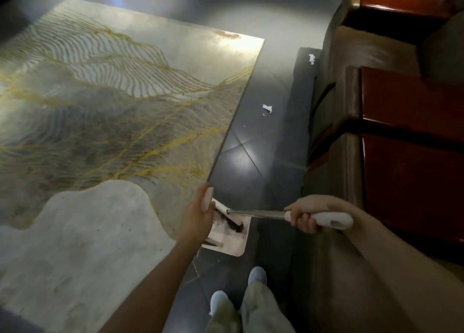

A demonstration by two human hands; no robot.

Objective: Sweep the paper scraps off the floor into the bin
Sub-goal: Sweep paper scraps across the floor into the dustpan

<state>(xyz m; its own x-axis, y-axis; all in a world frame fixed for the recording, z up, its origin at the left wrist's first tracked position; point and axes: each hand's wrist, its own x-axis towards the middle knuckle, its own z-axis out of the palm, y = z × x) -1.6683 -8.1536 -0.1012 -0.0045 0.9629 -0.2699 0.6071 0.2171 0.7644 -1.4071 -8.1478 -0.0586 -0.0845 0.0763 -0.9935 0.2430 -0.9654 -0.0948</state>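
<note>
Right hand [302,219] grips brush handle [332,220], left hand [198,213] holds dustpan [237,246]; nearest paper scrap [267,108] lies well ahead of both, slightly right-hand side.

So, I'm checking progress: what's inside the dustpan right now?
The brush rests bristles-down in the dustpan; nothing else plainly shows on its bare part. The left hand and bristles cover the rest.

Left grip [198,214] clasps dustpan [236,244]; right grip [302,219] fisted (brush [334,221] handle).

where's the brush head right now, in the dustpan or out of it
In it: the brush has its dark bristles resting inside the dustpan.
</note>
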